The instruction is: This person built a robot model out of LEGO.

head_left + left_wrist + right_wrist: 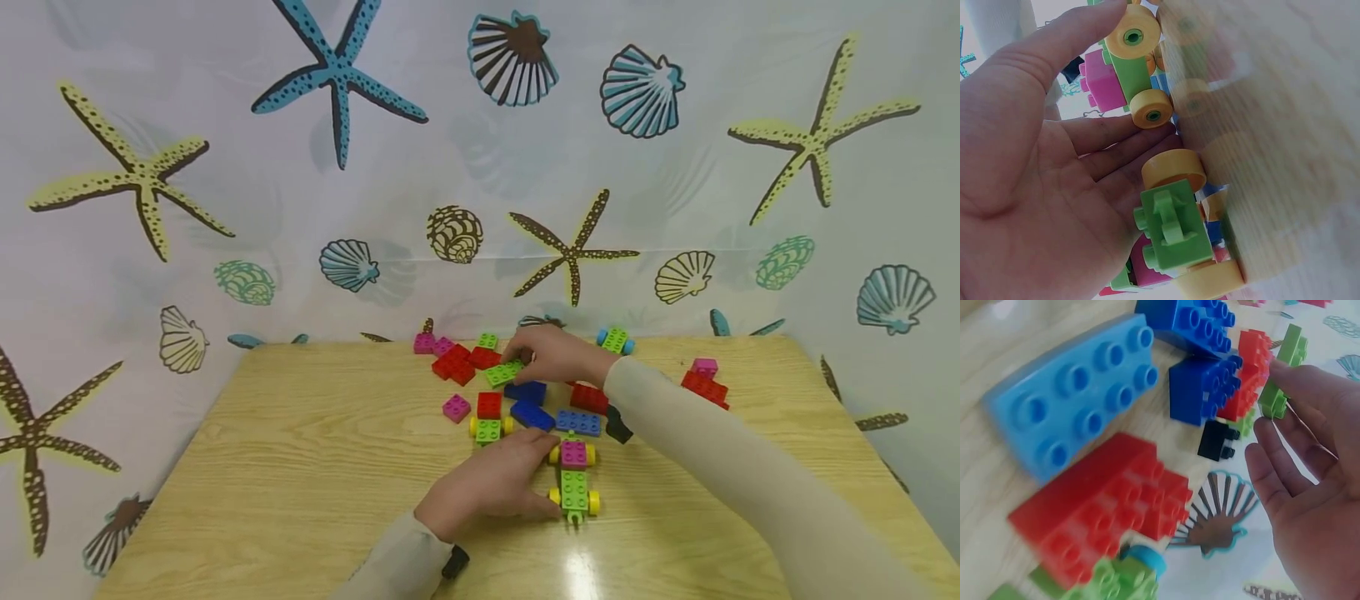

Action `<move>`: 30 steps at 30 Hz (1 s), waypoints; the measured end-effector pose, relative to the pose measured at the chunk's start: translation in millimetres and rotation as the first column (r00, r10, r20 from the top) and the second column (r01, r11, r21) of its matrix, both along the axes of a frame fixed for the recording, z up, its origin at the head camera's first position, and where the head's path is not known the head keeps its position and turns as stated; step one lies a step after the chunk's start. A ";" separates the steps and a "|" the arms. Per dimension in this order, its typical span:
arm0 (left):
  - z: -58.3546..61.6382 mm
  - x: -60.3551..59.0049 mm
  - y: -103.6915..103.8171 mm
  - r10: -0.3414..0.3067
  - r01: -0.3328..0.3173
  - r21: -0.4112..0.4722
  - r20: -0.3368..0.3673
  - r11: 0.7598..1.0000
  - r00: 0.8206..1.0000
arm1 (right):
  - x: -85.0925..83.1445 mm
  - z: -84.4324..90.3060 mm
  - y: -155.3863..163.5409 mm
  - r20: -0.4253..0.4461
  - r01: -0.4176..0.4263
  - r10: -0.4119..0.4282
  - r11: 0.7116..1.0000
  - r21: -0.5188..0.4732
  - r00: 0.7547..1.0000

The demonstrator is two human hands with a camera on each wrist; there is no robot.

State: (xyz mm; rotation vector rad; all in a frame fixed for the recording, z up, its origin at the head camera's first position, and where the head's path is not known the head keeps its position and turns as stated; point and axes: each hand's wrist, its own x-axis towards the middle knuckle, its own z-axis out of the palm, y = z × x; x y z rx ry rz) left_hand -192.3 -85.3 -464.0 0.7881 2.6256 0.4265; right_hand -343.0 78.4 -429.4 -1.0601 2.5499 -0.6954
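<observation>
Pinched a green brick [504, 372] between the thumb and fingers [1272, 456] of the right hand [555, 354], with a light hold on its edges and the other fingers loose. Found that brick at the far middle of the bench [300, 467], touching the red bricks [453, 364] on its left and just beyond the dark blue bricks [528, 400].

Laid the left hand [491, 483] nearly flat, fingers [1122, 134] straight and close together, against the left side of the toy car [574, 487]; touched it rather than gripped it. Found the car on the near middle of the bench, upright on its yellow wheels [1154, 107], with a pink brick [573, 454] on its far end.

Probably best to lift the green brick straight up, clear of the red neighbours, holding it by its long sides so the studs and underside stayed free. Probably wise also to brace the car by its body, not its wheels, since those looked ready to roll on the smooth wood.
</observation>
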 end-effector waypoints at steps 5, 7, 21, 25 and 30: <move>0.4 0.3 0.5 0.006 -0.006 0.000 0.004 1.000 1.000 | 10.7 4.6 23.7 -0.018 -0.011 0.011 1.000 -0.005 1.000; 0.7 0.3 0.8 0.009 -0.009 -0.003 0.005 1.000 1.000 | 16.6 6.5 32.9 -0.019 -0.012 0.011 1.000 -0.007 1.000; -0.2 -2.2 -1.1 0.015 -0.015 0.010 0.004 1.000 1.000 | 72.0 18.5 81.4 -0.077 -0.049 0.049 0.999 0.005 0.996; -2.4 -2.1 -1.6 0.010 -0.010 0.011 -0.007 1.000 1.000 | 85.6 18.1 86.4 -0.113 -0.104 0.107 0.994 0.037 0.988; -2.3 -1.7 -0.4 -0.001 0.001 0.003 -0.025 1.000 1.000 | 97.1 16.5 90.9 -0.144 -0.138 0.149 0.987 0.080 0.978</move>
